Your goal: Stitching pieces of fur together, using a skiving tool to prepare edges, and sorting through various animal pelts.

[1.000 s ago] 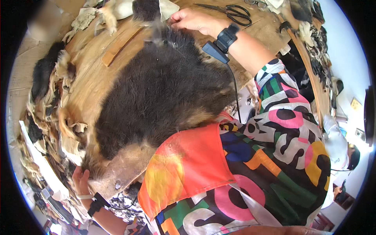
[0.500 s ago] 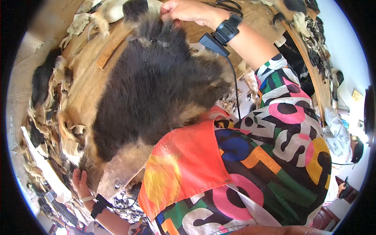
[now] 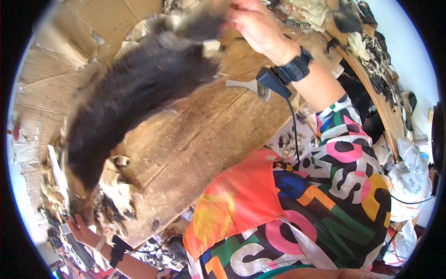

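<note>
The dark pelt [image 3: 139, 95] is blurred beside the top-cropped right hand [image 3: 264, 33], whose black wrist device [image 3: 275, 83] partly hides a grey tool [image 3: 246, 85].

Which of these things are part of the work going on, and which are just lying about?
In use:
dark fur pelt, gripped by the right hand, with the left hand at its other end
wooden board, likely, as work surface

Seemingly lying about:
flat metal tool
eyeglasses
hide scraps

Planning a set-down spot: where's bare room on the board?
Widest bare patch: the middle of the wooden board, between the dark pelt, metal-bladed tool and orange apron. Crowded: the board's left end near the left hand, with pale scraps; upper right, with glasses and hide pieces.
</note>
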`<move>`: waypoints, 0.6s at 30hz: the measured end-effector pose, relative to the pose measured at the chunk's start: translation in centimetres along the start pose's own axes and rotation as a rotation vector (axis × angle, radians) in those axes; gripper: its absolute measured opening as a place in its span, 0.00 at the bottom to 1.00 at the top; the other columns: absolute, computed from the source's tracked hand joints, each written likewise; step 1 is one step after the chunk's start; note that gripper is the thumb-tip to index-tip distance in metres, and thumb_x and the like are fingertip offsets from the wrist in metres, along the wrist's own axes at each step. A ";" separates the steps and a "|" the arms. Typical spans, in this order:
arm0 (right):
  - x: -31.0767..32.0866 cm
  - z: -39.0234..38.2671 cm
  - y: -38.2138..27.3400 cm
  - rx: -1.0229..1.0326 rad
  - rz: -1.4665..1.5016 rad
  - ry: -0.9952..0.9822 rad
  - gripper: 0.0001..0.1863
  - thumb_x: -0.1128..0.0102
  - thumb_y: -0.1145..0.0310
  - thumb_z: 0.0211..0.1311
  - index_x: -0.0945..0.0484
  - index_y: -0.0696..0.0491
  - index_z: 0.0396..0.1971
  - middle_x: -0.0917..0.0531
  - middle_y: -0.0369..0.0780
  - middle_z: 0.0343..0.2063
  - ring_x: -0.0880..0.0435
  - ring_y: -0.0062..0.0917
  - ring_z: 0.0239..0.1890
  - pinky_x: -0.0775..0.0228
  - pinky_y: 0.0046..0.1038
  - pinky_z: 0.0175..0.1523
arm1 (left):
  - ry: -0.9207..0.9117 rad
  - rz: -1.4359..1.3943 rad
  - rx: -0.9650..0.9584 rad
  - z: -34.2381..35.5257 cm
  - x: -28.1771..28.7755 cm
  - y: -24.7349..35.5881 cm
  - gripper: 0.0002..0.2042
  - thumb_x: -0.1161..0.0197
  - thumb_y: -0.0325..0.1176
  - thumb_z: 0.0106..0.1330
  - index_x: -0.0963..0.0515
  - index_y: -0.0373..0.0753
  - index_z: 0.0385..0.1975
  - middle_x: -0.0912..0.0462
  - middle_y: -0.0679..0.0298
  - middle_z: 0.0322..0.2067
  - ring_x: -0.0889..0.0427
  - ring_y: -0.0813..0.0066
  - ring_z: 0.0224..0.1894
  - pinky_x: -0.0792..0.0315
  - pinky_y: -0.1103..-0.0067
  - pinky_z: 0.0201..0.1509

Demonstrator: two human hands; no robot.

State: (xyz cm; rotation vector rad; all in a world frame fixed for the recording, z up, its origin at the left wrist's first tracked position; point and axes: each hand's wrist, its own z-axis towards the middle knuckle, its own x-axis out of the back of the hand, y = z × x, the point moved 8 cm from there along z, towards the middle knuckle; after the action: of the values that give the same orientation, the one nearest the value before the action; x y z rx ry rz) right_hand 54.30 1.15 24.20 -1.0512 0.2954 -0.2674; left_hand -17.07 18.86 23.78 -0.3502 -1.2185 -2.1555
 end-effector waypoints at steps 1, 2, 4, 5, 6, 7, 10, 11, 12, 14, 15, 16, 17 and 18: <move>-0.3 -0.8 0.3 -0.029 0.038 -0.041 0.04 0.45 0.72 0.67 0.22 0.55 0.37 0.21 0.32 0.31 0.24 0.15 0.33 0.31 0.21 0.40 | 0.027 0.077 0.040 -1.0 0.7 -1.2 0.14 0.34 0.29 0.65 0.23 0.29 0.47 0.21 0.61 0.43 0.26 0.72 0.46 0.31 0.76 0.54; -0.6 -1.5 0.6 -0.073 0.075 -0.126 0.08 0.44 0.69 0.65 0.19 0.56 0.38 0.17 0.34 0.34 0.21 0.17 0.36 0.28 0.25 0.45 | 0.015 0.077 -0.052 -2.2 1.1 -1.1 0.13 0.34 0.28 0.64 0.23 0.30 0.45 0.21 0.61 0.42 0.25 0.70 0.46 0.31 0.75 0.54; -2.0 -3.6 2.0 -0.213 -0.231 -0.456 0.08 0.46 0.68 0.69 0.20 0.55 0.38 0.16 0.34 0.34 0.20 0.17 0.37 0.26 0.24 0.45 | -0.029 0.388 -0.004 -5.6 1.2 -3.4 0.14 0.31 0.25 0.58 0.22 0.32 0.43 0.21 0.59 0.38 0.25 0.65 0.44 0.31 0.71 0.54; -2.8 -5.4 2.8 -0.315 -0.294 -0.690 0.09 0.46 0.67 0.69 0.20 0.56 0.37 0.16 0.35 0.33 0.19 0.18 0.37 0.26 0.24 0.44 | -0.185 0.324 -0.103 -8.0 -0.1 -3.4 0.15 0.32 0.23 0.54 0.22 0.33 0.43 0.21 0.59 0.39 0.25 0.63 0.46 0.32 0.68 0.57; -2.2 -7.3 4.7 -0.526 -0.473 -0.828 0.10 0.46 0.65 0.69 0.21 0.57 0.35 0.16 0.36 0.32 0.18 0.18 0.38 0.27 0.24 0.44 | -0.332 0.352 -0.110 -10.3 -1.4 -4.0 0.17 0.34 0.20 0.51 0.22 0.34 0.44 0.21 0.59 0.40 0.25 0.61 0.48 0.32 0.66 0.59; -1.3 -7.8 5.3 -0.625 -0.469 -0.807 0.10 0.46 0.65 0.69 0.21 0.57 0.35 0.15 0.36 0.32 0.18 0.19 0.37 0.26 0.24 0.43 | -0.474 0.308 -0.144 -12.7 -2.5 -3.5 0.21 0.36 0.18 0.49 0.23 0.35 0.46 0.22 0.57 0.44 0.26 0.59 0.52 0.35 0.63 0.62; 0.6 -7.0 7.6 -0.686 -0.602 -0.713 0.10 0.47 0.67 0.68 0.22 0.57 0.35 0.15 0.36 0.34 0.18 0.19 0.36 0.26 0.24 0.38 | -0.558 0.402 -0.070 -17.1 -4.9 -1.5 0.30 0.41 0.15 0.45 0.28 0.35 0.55 0.28 0.52 0.58 0.33 0.52 0.64 0.42 0.60 0.69; 1.3 -5.3 7.8 -0.575 -0.631 -0.626 0.09 0.47 0.68 0.68 0.22 0.57 0.36 0.16 0.36 0.35 0.18 0.18 0.37 0.26 0.24 0.38 | -0.558 0.434 -0.010 -18.0 -5.6 -0.1 0.34 0.42 0.15 0.46 0.31 0.36 0.61 0.33 0.49 0.63 0.37 0.49 0.67 0.45 0.60 0.71; 2.0 -3.8 8.3 -0.481 -0.665 -0.526 0.08 0.47 0.69 0.67 0.21 0.56 0.37 0.16 0.36 0.36 0.18 0.18 0.38 0.26 0.24 0.38 | -0.541 0.402 -0.047 -18.9 -6.8 2.3 0.34 0.42 0.15 0.46 0.31 0.36 0.61 0.33 0.49 0.63 0.37 0.49 0.67 0.45 0.60 0.71; 2.2 -1.2 11.1 -0.428 -0.664 -0.479 0.09 0.45 0.68 0.67 0.21 0.56 0.41 0.16 0.37 0.39 0.18 0.18 0.42 0.26 0.23 0.43 | -0.642 0.484 -0.182 -20.6 -10.3 7.4 0.36 0.42 0.17 0.48 0.33 0.37 0.64 0.36 0.48 0.66 0.41 0.49 0.69 0.47 0.58 0.71; 2.9 0.5 12.1 -0.350 -0.569 -0.300 0.11 0.44 0.67 0.67 0.21 0.57 0.42 0.16 0.38 0.39 0.18 0.20 0.43 0.27 0.24 0.45 | -0.721 0.492 -0.229 -21.6 -12.3 9.6 0.36 0.41 0.19 0.49 0.35 0.38 0.66 0.38 0.48 0.67 0.42 0.48 0.70 0.47 0.57 0.71; 3.8 1.9 13.2 -0.281 -0.473 -0.123 0.13 0.43 0.66 0.66 0.21 0.58 0.44 0.15 0.40 0.40 0.19 0.21 0.43 0.27 0.24 0.47 | -0.801 0.512 -0.288 -22.6 -14.3 11.5 0.37 0.40 0.21 0.50 0.37 0.38 0.67 0.39 0.48 0.68 0.43 0.48 0.70 0.47 0.55 0.71; 4.4 2.9 15.5 -0.353 -0.402 -0.024 0.17 0.40 0.64 0.64 0.22 0.60 0.47 0.17 0.45 0.46 0.19 0.29 0.50 0.29 0.28 0.54 | -0.799 0.514 -0.274 -23.1 -15.8 12.9 0.37 0.40 0.21 0.50 0.37 0.38 0.67 0.39 0.48 0.68 0.43 0.48 0.70 0.47 0.55 0.71; 4.2 3.9 16.9 -0.317 -0.390 -0.052 0.17 0.40 0.64 0.64 0.22 0.60 0.47 0.17 0.45 0.46 0.19 0.29 0.50 0.29 0.28 0.54 | -0.876 0.425 -0.293 -24.2 -17.5 14.3 0.37 0.39 0.24 0.52 0.37 0.40 0.68 0.40 0.48 0.68 0.43 0.47 0.70 0.47 0.54 0.71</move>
State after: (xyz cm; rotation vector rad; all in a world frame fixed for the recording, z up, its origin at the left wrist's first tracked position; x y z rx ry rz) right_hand 60.87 10.79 10.74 -1.4268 0.0832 -0.5555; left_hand 7.25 0.07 11.54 -1.6443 -1.0855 -1.8163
